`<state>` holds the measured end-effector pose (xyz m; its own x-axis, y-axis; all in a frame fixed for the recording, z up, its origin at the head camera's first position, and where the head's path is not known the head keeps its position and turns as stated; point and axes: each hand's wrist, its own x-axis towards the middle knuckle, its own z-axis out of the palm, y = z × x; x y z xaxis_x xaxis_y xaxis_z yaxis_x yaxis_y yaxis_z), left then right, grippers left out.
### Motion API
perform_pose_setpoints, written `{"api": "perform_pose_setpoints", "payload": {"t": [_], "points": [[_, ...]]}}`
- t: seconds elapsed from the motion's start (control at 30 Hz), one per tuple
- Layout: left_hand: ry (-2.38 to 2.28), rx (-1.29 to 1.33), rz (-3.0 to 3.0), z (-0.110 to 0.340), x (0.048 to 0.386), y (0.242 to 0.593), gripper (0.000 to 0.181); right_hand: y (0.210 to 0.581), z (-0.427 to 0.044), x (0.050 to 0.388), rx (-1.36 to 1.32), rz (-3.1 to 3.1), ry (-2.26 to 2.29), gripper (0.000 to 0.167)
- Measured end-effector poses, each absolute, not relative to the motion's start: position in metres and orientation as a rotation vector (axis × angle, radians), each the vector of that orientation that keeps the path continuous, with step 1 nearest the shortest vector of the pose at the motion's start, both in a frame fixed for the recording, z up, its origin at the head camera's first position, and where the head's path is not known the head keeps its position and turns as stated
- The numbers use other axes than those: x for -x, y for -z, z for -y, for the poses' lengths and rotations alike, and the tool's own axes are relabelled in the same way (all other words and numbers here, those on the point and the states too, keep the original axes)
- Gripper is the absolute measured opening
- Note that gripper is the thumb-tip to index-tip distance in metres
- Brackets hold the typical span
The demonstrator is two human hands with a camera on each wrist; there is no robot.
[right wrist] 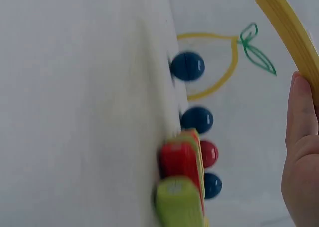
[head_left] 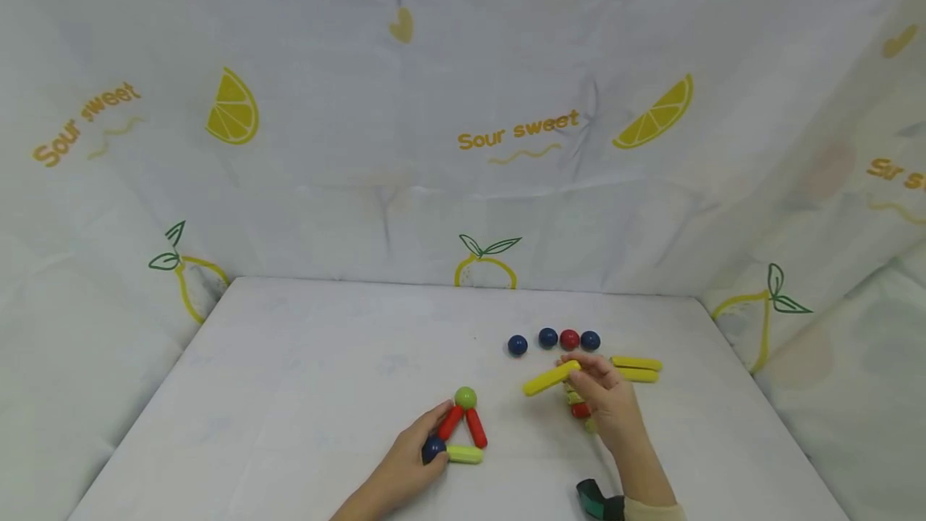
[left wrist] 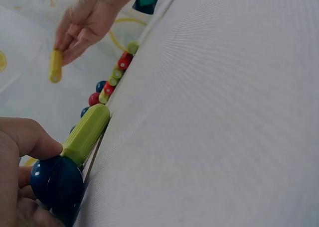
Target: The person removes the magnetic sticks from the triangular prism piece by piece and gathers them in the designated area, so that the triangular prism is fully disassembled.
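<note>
My left hand (head_left: 405,461) grips a dark blue ball (head_left: 434,449) between thumb and fingers, low on the white table. At the ball's right side lies a light green rod (head_left: 465,454). Two red rods (head_left: 450,423) slant up from there to a green ball (head_left: 465,398), making a triangle outline. In the left wrist view the thumb touches the end of the green rod (left wrist: 88,132), beside the blue ball (left wrist: 57,182). My right hand (head_left: 608,400) pinches one end of a yellow rod (head_left: 551,379) and holds it above the table; the right wrist view shows this rod (right wrist: 289,30) too.
Behind the right hand stand three blue balls and a red ball (head_left: 569,339). Two yellow rods (head_left: 637,363) lie side by side to its right. Red and green rods (head_left: 581,409) are partly hidden under the hand. A lemon-print cloth (head_left: 325,183) hangs behind the table.
</note>
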<state>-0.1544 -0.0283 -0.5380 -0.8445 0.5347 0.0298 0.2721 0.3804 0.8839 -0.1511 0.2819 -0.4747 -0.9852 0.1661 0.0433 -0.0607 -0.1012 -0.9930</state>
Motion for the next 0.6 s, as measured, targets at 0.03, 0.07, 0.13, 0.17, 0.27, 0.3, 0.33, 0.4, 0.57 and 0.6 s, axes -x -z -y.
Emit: {"api": "perform_pose_setpoints", "payload": {"t": [0.03, 0.07, 0.13, 0.17, 0.27, 0.3, 0.33, 0.4, 0.57, 0.6], "points": [[-1.452, -0.706, -2.381, 0.028, 0.154, 0.538, 0.066, 0.475, -0.292, 0.148, 0.165, 1.968, -2.217, 0.028], [-1.455, -0.699, -2.379, 0.028, 0.154, 0.538, 0.066, 0.476, -0.302, 0.145, 0.202, 1.931, -2.220, 0.027], [-1.452, -0.689, -2.379, 0.028, 0.155, 0.537, 0.066, 0.478, -0.321, 0.140, 0.225, 1.832, -2.230, 0.028], [-1.452, -0.685, -2.379, 0.028, 0.155, 0.537, 0.065, 0.480, -0.331, 0.138, 0.224, 1.781, -2.232, 0.028], [-1.445, -0.678, -2.382, 0.028, 0.155, 0.536, 0.064, 0.486, -0.356, 0.132, 0.204, 1.611, -2.255, 0.028], [-1.441, -0.677, -2.384, 0.028, 0.155, 0.536, 0.064, 0.488, -0.363, 0.131, 0.199, 1.552, -2.271, 0.027], [-1.439, -0.678, -2.385, 0.028, 0.155, 0.536, 0.063, 0.490, -0.369, 0.130, 0.212, 1.497, -2.292, 0.026], [-1.437, -0.684, -2.388, 0.028, 0.155, 0.537, 0.063, 0.496, -0.382, 0.128, 0.275, 1.409, -2.335, 0.025], [-1.429, -0.695, -2.398, 0.028, 0.155, 0.537, 0.062, 0.510, -0.399, 0.129, 0.472, 1.311, -2.389, 0.025], [-1.429, -0.691, -2.394, 0.028, 0.155, 0.536, 0.062, 0.512, -0.401, 0.130, 0.502, 1.313, -2.385, 0.026]]}}
